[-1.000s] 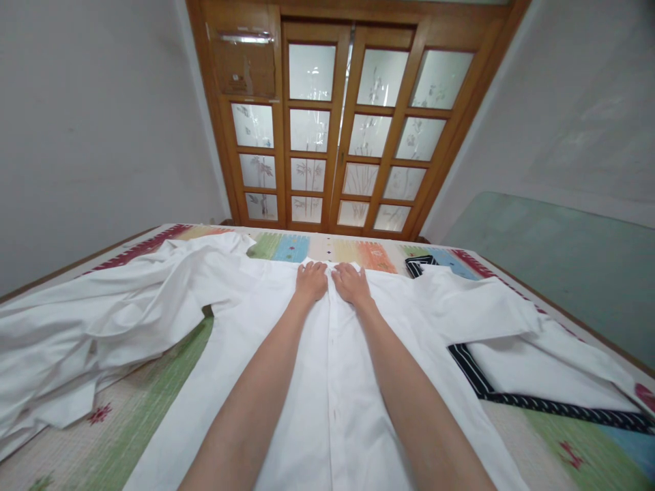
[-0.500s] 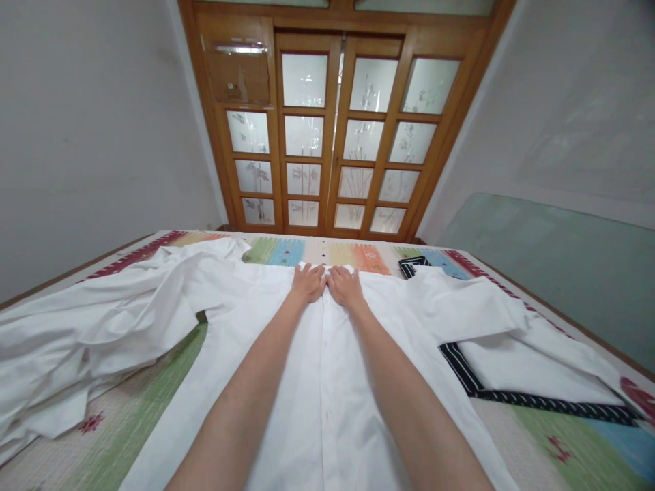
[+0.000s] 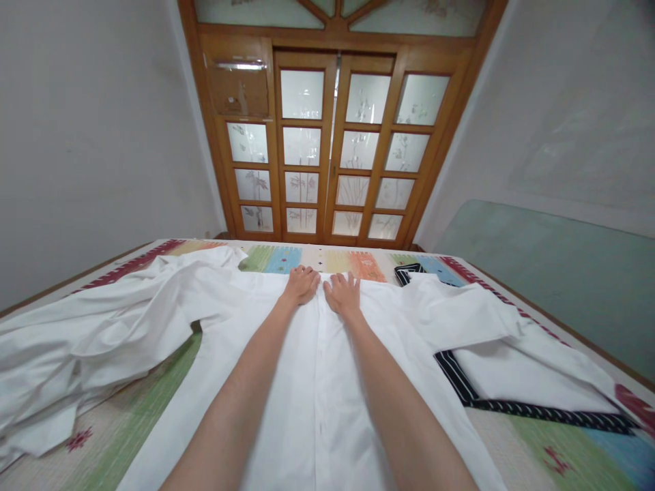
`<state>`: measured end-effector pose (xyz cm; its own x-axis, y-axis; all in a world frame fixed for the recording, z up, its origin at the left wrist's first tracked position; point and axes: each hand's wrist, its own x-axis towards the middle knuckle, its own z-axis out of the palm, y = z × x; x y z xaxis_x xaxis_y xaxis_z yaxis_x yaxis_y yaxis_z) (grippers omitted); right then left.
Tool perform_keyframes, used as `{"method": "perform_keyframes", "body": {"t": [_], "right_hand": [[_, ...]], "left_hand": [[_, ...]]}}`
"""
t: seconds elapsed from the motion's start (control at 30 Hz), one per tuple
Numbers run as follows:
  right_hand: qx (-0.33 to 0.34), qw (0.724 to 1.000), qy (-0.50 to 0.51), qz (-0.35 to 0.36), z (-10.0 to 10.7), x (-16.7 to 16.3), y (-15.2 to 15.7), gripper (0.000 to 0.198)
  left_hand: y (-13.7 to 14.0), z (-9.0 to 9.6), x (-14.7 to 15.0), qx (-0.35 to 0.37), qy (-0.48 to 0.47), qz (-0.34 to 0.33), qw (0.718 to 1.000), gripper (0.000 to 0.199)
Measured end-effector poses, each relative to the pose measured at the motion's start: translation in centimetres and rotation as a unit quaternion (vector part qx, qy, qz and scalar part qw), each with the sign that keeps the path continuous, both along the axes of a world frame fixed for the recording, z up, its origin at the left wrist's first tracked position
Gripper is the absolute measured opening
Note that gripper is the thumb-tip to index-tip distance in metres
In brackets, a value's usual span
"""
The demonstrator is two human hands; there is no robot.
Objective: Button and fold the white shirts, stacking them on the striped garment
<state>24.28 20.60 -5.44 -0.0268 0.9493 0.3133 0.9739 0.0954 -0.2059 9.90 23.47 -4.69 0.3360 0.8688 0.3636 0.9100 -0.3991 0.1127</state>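
A white button-front shirt [image 3: 317, 382] lies spread out with its collar end away from me and its button placket running down the middle. My left hand [image 3: 301, 285] is at the left of the collar, its fingers bent and close together on the cloth. Just right of the placket, my right hand [image 3: 343, 293] rests on the collar area with its fingers apart. Both hands cover most of the collar. The shirt's right sleeve [image 3: 465, 314] is folded outward over other white cloth.
A bunched white garment [image 3: 117, 327] lies at the left. To the right is a white cloth with black striped trim [image 3: 552, 412]. Everything rests on a colourful patterned bedspread [image 3: 358, 262]. Beyond stand wooden glazed doors [image 3: 327, 150]; a pale green panel [image 3: 552, 273] leans at the right wall.
My hands have moved slightly apart at the collar, and the right hand's fingers are more spread. The collar points that showed above the hands are now less visible. The view has tilted up a little.
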Motion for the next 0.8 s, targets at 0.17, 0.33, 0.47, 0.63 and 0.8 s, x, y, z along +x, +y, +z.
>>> {"method": "perform_keyframes", "body": {"t": [0.17,0.33,0.47,0.63,0.8], "right_hand": [[-0.001,1.000,0.005,-0.027,0.0,-0.1,-0.1,0.045],[-0.015,0.999,0.023,-0.040,-0.1,-0.1,-0.1,0.048],[-0.029,0.998,0.032,-0.053,0.0,-0.1,-0.1,0.051],[-0.029,0.997,0.042,-0.052,0.0,-0.1,0.0,0.050],[0.028,0.997,0.035,-0.065,0.1,-0.1,0.1,0.045]], "left_hand": [[1.0,0.1,-1.1,-0.014,-0.002,-0.004,1.000,0.029],[0.9,0.2,-1.2,0.018,0.006,0.048,0.999,0.030],[0.5,0.4,-1.0,0.031,0.005,0.103,0.994,0.040],[-0.2,0.8,-0.6,0.034,0.008,0.120,0.992,0.045],[-1.4,0.7,-0.1,0.044,0.006,0.113,0.993,0.035]]}}
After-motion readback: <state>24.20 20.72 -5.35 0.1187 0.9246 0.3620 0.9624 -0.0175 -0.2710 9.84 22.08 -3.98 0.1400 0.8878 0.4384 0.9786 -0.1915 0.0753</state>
